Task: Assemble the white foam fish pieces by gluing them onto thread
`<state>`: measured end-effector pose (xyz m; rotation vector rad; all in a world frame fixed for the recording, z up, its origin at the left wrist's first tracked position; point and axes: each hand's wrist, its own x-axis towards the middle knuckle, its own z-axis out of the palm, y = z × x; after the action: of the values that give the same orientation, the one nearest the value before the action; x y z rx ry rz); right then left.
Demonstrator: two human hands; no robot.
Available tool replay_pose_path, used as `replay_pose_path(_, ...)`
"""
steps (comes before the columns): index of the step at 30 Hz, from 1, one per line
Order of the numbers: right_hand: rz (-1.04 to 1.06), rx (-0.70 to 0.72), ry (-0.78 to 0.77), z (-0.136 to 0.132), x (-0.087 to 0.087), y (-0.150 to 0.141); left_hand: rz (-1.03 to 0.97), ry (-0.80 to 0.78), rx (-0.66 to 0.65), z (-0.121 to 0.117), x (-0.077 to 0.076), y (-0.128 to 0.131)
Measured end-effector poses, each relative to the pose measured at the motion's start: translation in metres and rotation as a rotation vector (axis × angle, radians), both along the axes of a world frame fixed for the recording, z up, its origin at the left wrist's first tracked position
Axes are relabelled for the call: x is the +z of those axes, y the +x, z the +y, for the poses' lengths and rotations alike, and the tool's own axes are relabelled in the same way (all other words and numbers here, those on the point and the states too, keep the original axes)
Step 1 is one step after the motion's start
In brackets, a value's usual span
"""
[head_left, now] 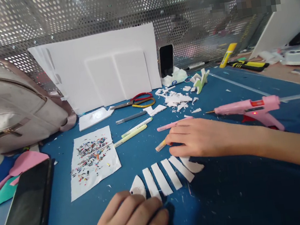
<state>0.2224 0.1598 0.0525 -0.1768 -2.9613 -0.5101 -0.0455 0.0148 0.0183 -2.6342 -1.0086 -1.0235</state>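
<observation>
My left hand (132, 217) rests at the bottom with its fingers bent and close together, over the lower ends of a rounded white foam piece with a dark dot (137, 187) and a white foam strip (151, 182). Its fingertips are hidden. My right hand (193, 136) reaches in with curled, closed fingers at the upper ends of several white strips (171, 173). A curved white end piece (193, 165) lies just below it. An orange marker (161, 145) and a pink pen (172, 124) run up to its fingers; what these hold is hidden.
A pink glue gun (250, 106) with a lit red light lies beyond my right arm. Scissors (140, 101), markers (131, 135), foam scraps (177, 98) and a paper of coloured bits (96, 185) are spread across the blue table. A black phone (25, 208) lies left, beside a bag (14, 103).
</observation>
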Motion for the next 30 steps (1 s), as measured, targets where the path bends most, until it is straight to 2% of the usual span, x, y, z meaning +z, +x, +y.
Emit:
replay_pose_path(3,-0.002,-0.013,-0.023,-0.003,0.003,0.002,-0.045,-0.268,0.028,0.002,0.006,-0.007)
replay_pose_path(5,0.010,-0.014,-0.056,-0.004,0.005,0.003,-0.073,-0.355,0.070,0.006,0.012,-0.012)
replay_pose_path(8,0.029,-0.019,-0.122,-0.006,0.009,0.005,-0.086,-0.387,0.113,0.011,0.018,-0.015)
replay_pose_path(11,0.031,-0.024,-0.164,-0.008,0.014,0.006,-0.107,-0.405,0.058,0.015,0.026,-0.008)
replay_pose_path(20,0.035,-0.053,-0.160,-0.016,0.020,0.008,-0.069,-0.669,-0.094,0.037,0.055,0.042)
replay_pose_path(26,0.044,-0.094,-0.212,-0.022,0.025,0.012,-0.076,-0.729,-0.109,0.039,0.058,0.056)
replay_pose_path(30,0.095,-0.139,-0.344,-0.024,0.029,0.019,-0.093,-0.745,-0.109,0.037,0.057,0.057)
